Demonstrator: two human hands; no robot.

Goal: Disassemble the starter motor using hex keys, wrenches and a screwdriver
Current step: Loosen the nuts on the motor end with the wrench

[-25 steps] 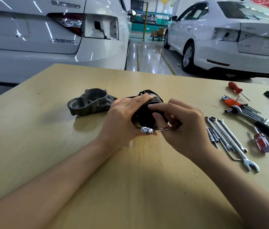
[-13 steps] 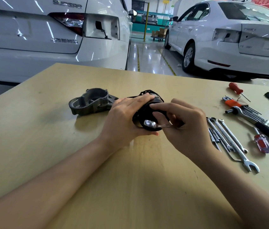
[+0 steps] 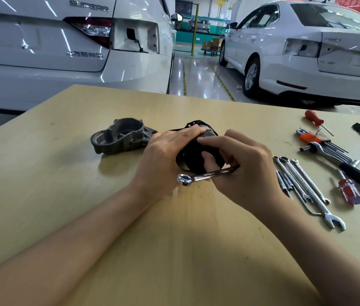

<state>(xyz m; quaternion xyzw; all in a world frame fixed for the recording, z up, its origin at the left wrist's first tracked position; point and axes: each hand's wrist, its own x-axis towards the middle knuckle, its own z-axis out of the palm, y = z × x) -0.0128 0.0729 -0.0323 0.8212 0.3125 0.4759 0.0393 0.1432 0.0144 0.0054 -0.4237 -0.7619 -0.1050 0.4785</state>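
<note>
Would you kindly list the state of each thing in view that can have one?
left hand: grips the black motor body
right hand: holds the ring wrench
grey housing: detached, on the table
spare wrenches: lying unused

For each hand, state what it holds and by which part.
The left hand grips the black motor body around its side. The right hand holds a small wrench by its handle end, ring end free.

Left: we see bare counter (image 3: 42, 184) short of the grey housing (image 3: 121, 136).
Right: loose wrenches (image 3: 303, 184) and screwdrivers (image 3: 350, 192) block us.
Near: open counter.
</note>
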